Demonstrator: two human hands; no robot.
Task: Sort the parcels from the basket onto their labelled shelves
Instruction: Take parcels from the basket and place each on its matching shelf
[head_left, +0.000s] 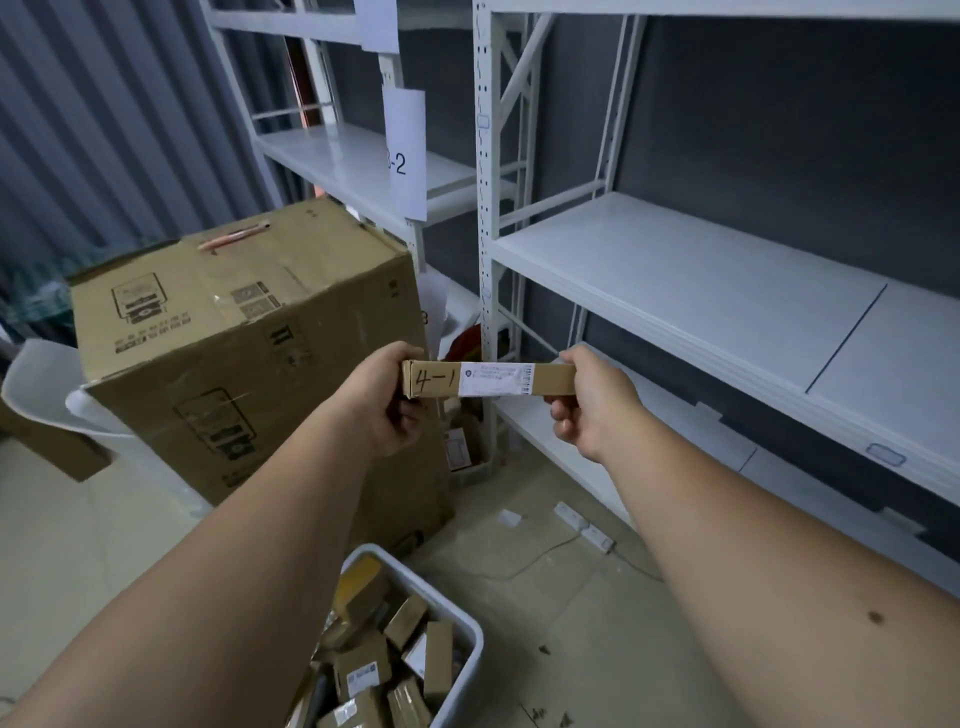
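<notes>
A long, narrow cardboard parcel (488, 379) with "4-1" handwritten on it and a white shipping label is held level in front of me. My left hand (387, 402) grips its left end and my right hand (592, 402) grips its right end. Below, at the bottom centre, a white basket (457, 608) holds several small cardboard parcels. White metal shelves (691, 291) stand to the right, their boards bare. A paper sign reading "3-2" (405, 156) hangs on the left shelf unit.
A big cardboard box (244, 332) stands on a white chair at the left, close to the basket. A power strip (582, 525) and its cable lie on the tiled floor by the lowest shelf. Small boxes sit behind the upright.
</notes>
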